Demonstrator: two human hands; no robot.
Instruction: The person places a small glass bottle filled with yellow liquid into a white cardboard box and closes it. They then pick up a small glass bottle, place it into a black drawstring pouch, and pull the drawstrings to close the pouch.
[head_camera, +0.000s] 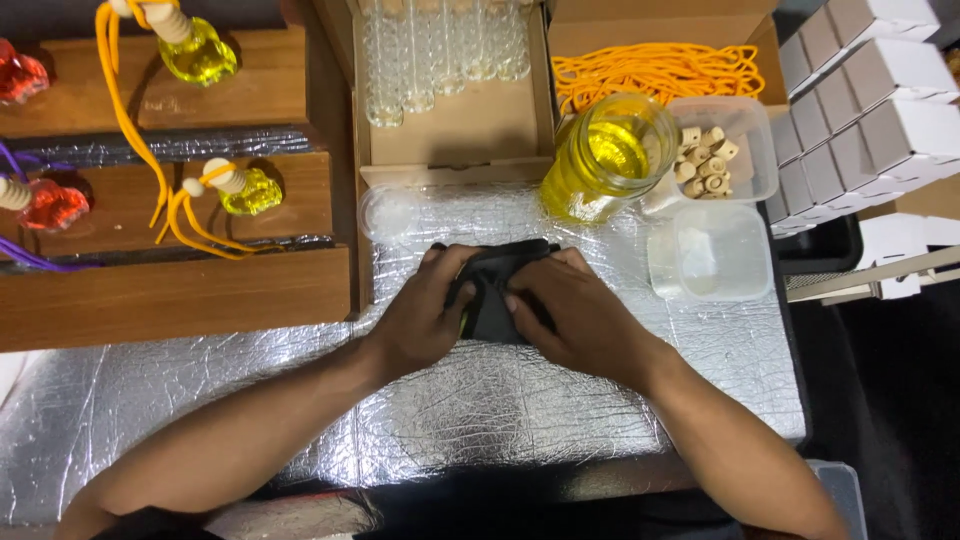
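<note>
Black cloth (497, 290) — jar (608, 155) just beyond

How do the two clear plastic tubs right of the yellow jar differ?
The far tub holds small wooden stoppers; the near tub looks empty. The far tub sits against the cardboard box of orange cord; the near tub sits on the foil-covered table, closer to the right hand. Both are clear, squarish and lidless.

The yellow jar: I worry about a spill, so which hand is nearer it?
Right. The right hand lies just below the yellow jar; the left hand is farther left.
</note>
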